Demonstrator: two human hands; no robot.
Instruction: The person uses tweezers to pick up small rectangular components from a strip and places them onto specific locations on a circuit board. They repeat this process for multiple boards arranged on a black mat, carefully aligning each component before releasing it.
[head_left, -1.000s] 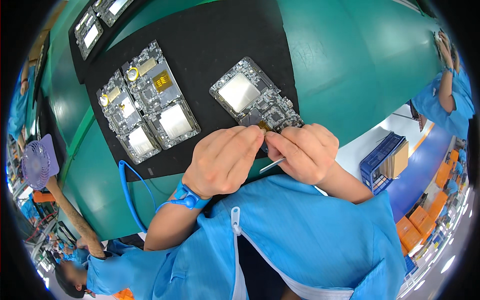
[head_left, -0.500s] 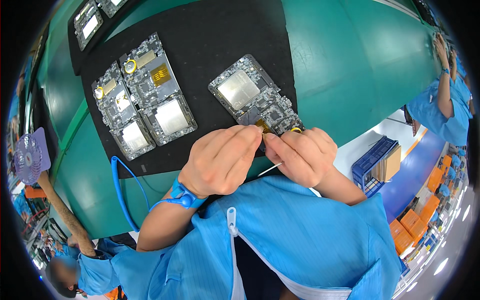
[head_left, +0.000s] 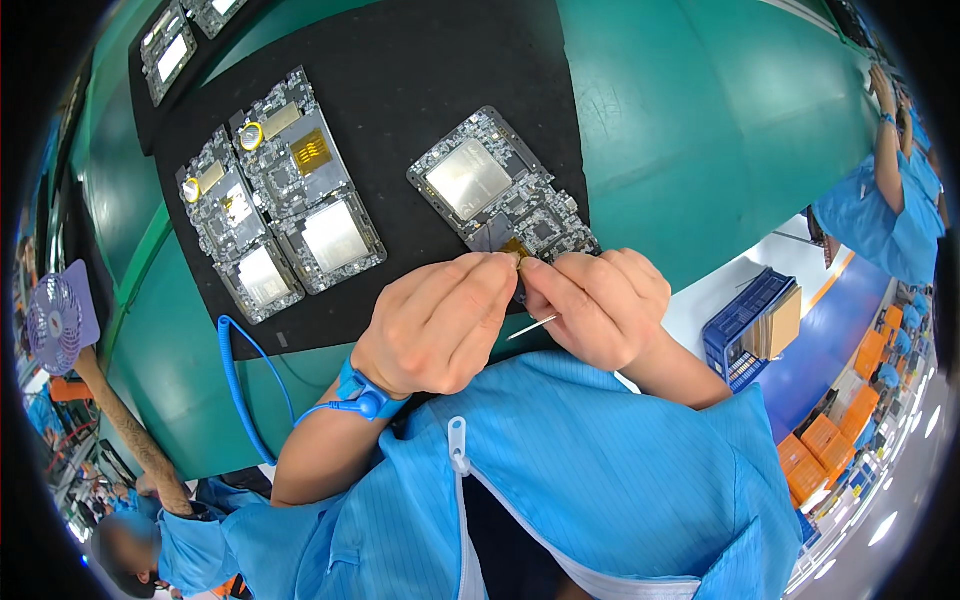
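Hands (head_left: 430, 325) (head_left: 605, 310) meet, left bunched, right pinching a rod (head_left: 532, 328), at a dark, silver-panelled circuit board (head_left: 540, 220).

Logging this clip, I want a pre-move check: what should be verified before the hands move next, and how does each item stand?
1. Wrist strap around the left wrist: ok, coiled blue cord attached.
2. Cord's far end connected: cannot tell, out of sight.
3. Worked circuit board on the black mat: ok, though its near end is partly covered.
4. Right hand holding the thin metal rod: ok.
5. Left hand gripping something: cannot tell, fingertips hide it.
6. Neighbouring pair of boards untouched: ok.
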